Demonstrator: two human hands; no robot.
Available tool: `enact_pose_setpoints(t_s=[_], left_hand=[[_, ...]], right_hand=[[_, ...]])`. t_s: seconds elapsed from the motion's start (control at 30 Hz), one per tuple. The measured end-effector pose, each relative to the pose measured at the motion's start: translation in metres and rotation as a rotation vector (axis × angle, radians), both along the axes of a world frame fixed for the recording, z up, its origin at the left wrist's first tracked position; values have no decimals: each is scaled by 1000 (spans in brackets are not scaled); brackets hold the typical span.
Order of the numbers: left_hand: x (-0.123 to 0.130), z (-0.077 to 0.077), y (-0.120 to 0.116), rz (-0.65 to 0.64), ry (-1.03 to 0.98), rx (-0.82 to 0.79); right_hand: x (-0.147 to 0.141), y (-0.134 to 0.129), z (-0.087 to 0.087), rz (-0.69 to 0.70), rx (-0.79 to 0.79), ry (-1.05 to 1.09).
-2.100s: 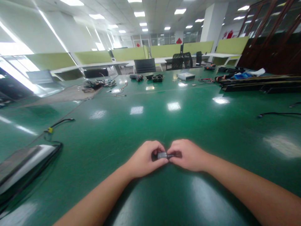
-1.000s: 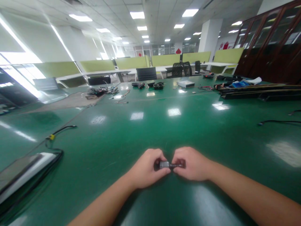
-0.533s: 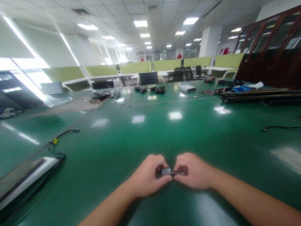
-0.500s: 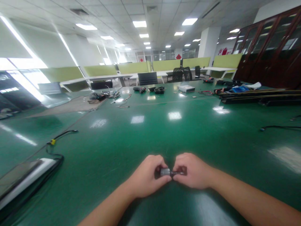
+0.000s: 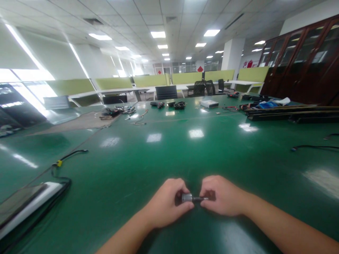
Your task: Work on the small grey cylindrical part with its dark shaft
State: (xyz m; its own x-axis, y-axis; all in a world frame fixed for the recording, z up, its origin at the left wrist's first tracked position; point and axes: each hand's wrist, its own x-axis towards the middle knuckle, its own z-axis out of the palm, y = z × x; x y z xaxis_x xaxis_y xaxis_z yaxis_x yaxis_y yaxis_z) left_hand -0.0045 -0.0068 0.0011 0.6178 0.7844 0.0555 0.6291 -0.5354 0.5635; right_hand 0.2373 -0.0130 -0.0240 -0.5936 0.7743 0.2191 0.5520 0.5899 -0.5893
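The fingers of the left hand point(image 5: 166, 204) pinch a small grey cylinder point(image 5: 186, 198), smooth with a dull metallic sheen, between thumb and curled forefinger. The fingers of the right hand point(image 5: 225, 197) pinch the far end of a thin, dark shaft point(image 5: 197, 199) that runs sideways from the cylinder. Both parts lie in line between the hands, over the near middle of the worktop point(image 5: 169, 155), which is glossy green and faintly scratched. Whether they touch it cannot be told.

Off to the left lie a black cable point(image 5: 74, 153) with a yellow tag point(image 5: 59, 163) and a flat panel point(image 5: 29, 204) with a pale edge. Farther back sit a boxy white case point(image 5: 209, 103) and, to the right, long dark strips point(image 5: 278, 113).

Compared with the earlier frame, the hands are farther apart and more bare shaft shows between them.
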Motion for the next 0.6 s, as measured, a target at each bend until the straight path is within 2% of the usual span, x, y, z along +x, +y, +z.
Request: enact_pose_setpoints(t_s=[0.23,0.37,0.6], left_hand=[[0,-1,0,-4,-1,-10],[-2,-1,0,-9,-5,-18],[-3,-2,0,-2,-9,-33]], right_hand=[[10,0,2,11,-17,-32],[24,0,10,23,-99,-64],[32,4,12,-36,-170,-54]])
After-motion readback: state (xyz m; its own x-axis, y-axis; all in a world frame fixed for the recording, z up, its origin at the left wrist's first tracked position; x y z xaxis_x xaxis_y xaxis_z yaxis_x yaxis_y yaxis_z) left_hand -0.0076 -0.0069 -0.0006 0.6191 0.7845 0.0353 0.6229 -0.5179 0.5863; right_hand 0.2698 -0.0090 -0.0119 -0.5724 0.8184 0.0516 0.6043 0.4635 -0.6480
